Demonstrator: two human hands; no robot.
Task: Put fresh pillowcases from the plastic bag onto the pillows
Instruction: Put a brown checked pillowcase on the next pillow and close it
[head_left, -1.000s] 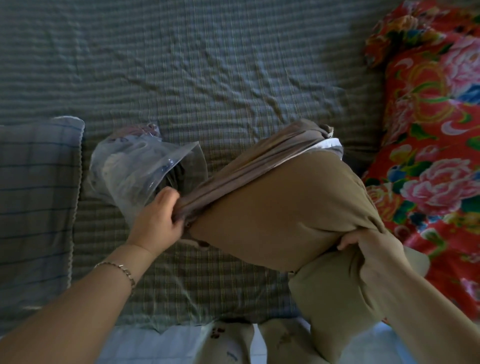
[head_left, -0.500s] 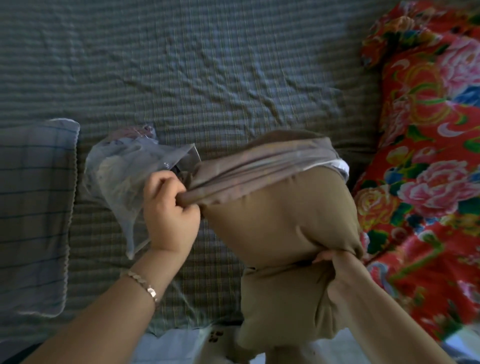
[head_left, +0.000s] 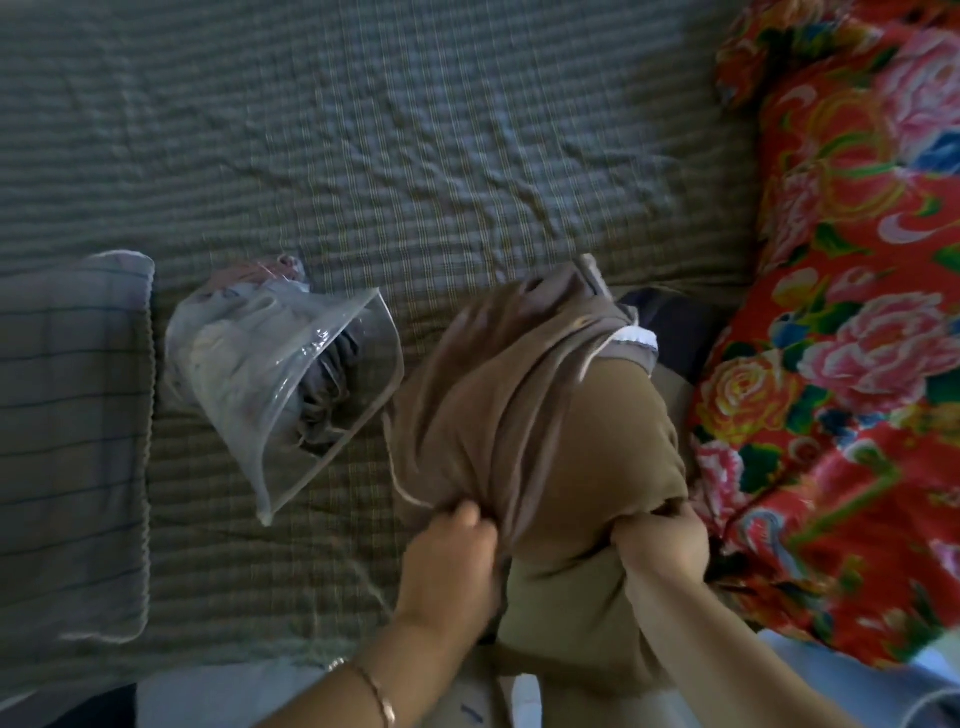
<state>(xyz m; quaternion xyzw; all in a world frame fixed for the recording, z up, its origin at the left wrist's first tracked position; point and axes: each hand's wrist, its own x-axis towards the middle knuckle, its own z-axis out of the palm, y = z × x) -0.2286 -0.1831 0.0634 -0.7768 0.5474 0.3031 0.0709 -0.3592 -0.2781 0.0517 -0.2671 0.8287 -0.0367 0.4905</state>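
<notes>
Step in hand: drawing the pillowcase (head_left: 467, 415) over the pillow (head_left: 597, 467) on the bed (head_left: 415, 156). The left hand (head_left: 457, 545) pinches its hem; the right hand (head_left: 670, 540) grips the pillow. The plastic bag (head_left: 270, 384) lies at 9 o'clock. Next move, as judged: pull the hem toward 6 o'clock.

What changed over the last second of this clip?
The left hand, gripping the pillowcase edge, pulled it from beside the bag toward the person, further over the pillow. The right hand kept holding the pillow's near end. Bag and striped pillow stayed put.
</notes>
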